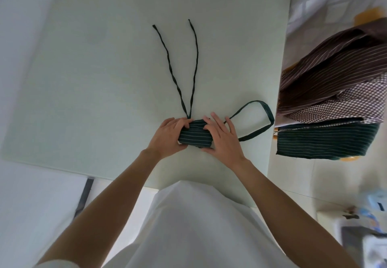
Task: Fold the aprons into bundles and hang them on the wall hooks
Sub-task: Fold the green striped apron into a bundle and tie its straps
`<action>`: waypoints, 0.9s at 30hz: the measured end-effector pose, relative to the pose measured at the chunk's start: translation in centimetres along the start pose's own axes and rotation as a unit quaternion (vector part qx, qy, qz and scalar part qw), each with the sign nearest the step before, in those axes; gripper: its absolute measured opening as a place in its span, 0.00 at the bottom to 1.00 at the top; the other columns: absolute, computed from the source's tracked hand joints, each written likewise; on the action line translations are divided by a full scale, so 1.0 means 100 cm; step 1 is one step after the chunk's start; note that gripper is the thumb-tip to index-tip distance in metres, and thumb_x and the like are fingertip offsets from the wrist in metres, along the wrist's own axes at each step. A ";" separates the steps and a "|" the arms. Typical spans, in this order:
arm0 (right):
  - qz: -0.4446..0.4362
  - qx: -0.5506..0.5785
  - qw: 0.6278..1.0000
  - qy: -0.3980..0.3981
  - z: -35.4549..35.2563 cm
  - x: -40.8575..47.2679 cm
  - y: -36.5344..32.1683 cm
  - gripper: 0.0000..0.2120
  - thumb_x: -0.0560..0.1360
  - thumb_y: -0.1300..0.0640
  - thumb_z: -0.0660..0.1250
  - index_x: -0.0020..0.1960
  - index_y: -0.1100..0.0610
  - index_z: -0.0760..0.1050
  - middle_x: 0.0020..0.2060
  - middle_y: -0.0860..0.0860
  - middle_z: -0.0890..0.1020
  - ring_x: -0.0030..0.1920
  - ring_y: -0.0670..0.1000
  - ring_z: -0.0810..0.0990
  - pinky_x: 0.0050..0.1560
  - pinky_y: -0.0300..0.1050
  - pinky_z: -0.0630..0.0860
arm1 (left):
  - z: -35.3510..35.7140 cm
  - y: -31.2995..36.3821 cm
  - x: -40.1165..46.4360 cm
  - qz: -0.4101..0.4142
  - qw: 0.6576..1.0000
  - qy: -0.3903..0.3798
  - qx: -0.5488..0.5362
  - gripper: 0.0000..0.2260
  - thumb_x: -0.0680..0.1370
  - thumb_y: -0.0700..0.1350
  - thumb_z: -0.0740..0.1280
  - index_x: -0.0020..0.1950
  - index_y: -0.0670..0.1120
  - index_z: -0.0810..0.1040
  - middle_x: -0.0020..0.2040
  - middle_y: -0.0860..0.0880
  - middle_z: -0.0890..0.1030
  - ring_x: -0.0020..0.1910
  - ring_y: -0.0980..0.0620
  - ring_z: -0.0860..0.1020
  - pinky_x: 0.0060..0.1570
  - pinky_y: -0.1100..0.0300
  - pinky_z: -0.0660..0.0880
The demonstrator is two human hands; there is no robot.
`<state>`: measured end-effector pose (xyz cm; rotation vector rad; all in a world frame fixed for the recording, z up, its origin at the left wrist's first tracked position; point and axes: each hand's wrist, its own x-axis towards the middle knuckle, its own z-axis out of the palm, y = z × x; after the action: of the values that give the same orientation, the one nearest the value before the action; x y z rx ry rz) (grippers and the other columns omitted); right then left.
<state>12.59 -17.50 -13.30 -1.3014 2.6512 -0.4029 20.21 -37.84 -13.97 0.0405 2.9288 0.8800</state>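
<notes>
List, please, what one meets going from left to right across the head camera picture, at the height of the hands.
Pale table → left hand → folded green striped apron bundle → right hand → neck loop → pile of aprons beside the table.

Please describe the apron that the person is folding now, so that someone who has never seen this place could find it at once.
On the pale table, near its front edge, lies a small dark green bundle with thin light stripes, held between the left hand and the right hand. Unlike the aprons piled at the right, it has two long ties stretched across the table and a neck loop lying flat.
</notes>
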 end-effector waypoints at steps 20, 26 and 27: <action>0.282 0.603 0.745 -0.037 -0.084 0.008 0.018 0.12 0.71 0.53 0.72 0.53 0.52 0.76 0.44 0.49 0.82 0.46 0.48 0.80 0.50 0.42 0.77 | -0.027 0.081 0.025 -0.222 0.857 0.126 -0.448 0.14 0.75 0.48 0.69 0.59 0.48 0.75 0.44 0.50 0.82 0.41 0.54 0.81 0.49 0.62 0.77; 0.350 0.636 0.682 0.083 -0.101 -0.011 0.051 0.15 0.72 0.50 0.71 0.53 0.56 0.76 0.47 0.51 0.82 0.51 0.50 0.81 0.49 0.38 0.77 | 0.000 0.127 0.005 -0.300 0.839 0.215 -0.400 0.04 0.76 0.42 0.68 0.46 0.50 0.82 0.40 0.53 0.84 0.28 0.52 0.80 0.33 0.65 0.73; 0.348 0.616 0.700 0.094 -0.103 -0.014 0.055 0.14 0.73 0.51 0.70 0.54 0.57 0.76 0.47 0.50 0.82 0.50 0.49 0.81 0.46 0.34 0.76 | 0.006 0.134 0.002 -0.310 0.851 0.210 -0.368 0.04 0.76 0.43 0.68 0.46 0.51 0.82 0.42 0.53 0.84 0.29 0.54 0.80 0.33 0.65 0.73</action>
<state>6.68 -11.43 -5.17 0.1762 1.8599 -1.7453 20.07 -26.36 -7.12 -1.1873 2.3768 1.9316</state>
